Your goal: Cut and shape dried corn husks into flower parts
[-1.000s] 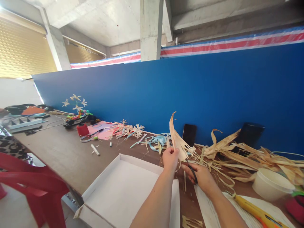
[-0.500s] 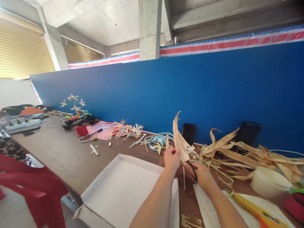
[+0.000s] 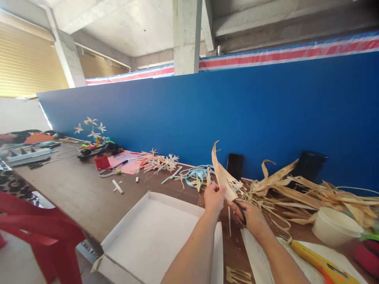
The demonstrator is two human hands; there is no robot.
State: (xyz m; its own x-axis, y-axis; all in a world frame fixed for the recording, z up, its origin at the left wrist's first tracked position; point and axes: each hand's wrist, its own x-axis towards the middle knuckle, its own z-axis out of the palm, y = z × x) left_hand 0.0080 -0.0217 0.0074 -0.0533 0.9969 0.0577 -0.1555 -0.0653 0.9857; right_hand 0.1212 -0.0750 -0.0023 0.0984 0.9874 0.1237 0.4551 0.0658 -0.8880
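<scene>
My left hand [image 3: 213, 198] pinches the lower end of a dried corn husk leaf [image 3: 220, 172], which stands upright with its tip curling over. Just to its right, my right hand [image 3: 250, 216] is closed round the black handles of scissors [image 3: 241, 213], whose blades are at the base of the leaf. Both hands hover above the brown table [image 3: 77, 193], just past the far right corner of a shallow white cardboard box lid [image 3: 154, 232].
A heap of dried husks [image 3: 310, 193] lies to the right beside a white bowl [image 3: 336, 228] and a yellow utility knife [image 3: 319, 263]. Further left are light blue ribbon [image 3: 197, 173], husk flowers [image 3: 161, 161], a red spool [image 3: 102, 161] and a red plastic chair [image 3: 38, 232]. A blue partition [image 3: 237, 114] backs the table.
The leaf's tip swung slightly right, then back left. My hands stayed almost in place at its base.
</scene>
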